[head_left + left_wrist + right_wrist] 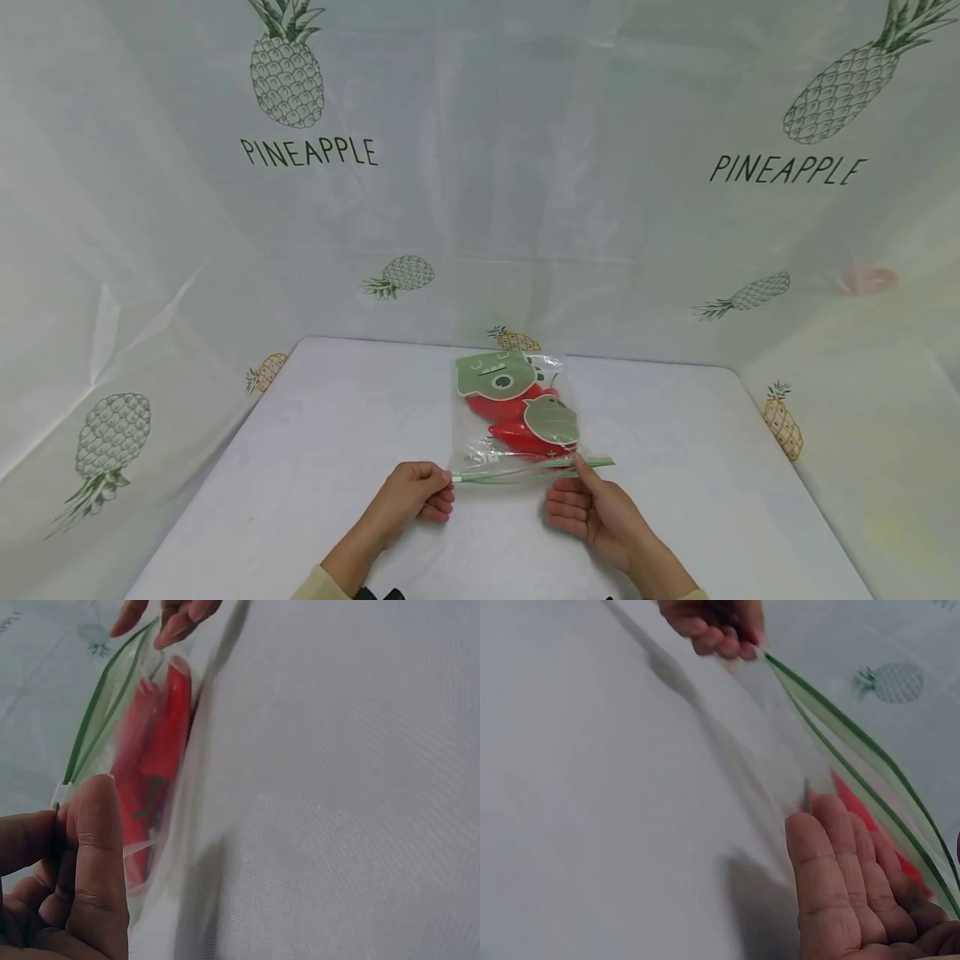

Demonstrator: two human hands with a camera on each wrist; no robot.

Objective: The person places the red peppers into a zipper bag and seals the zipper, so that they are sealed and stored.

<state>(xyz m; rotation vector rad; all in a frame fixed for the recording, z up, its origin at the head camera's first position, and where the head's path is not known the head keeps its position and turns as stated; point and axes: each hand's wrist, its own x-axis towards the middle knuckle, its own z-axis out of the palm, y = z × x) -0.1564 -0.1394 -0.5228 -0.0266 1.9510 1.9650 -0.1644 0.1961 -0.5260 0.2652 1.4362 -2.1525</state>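
Observation:
A clear zip bag [462, 442] with a green strip lies on the table, its mouth towards me and gaping. Inside are glossy red peppers [166, 724]; green cartoon prints on the bag partly cover them. My left hand [420, 492] pinches the left corner of the mouth between thumb and forefinger, right at the white slider [60, 795]. At the mouth's right part is my right hand [600, 512]. Its thumb touches the green strip [855, 780], while the relaxed fingers [821, 862] stay on the near side of the bag, apart from the thumb.
The white-covered table [337, 408] extends on both sides of the bag. A pale curtain [525, 167] printed with pineapples hangs behind the table and along both sides. Dark objects [378, 594] show at the bottom edge beside the left sleeve [321, 585].

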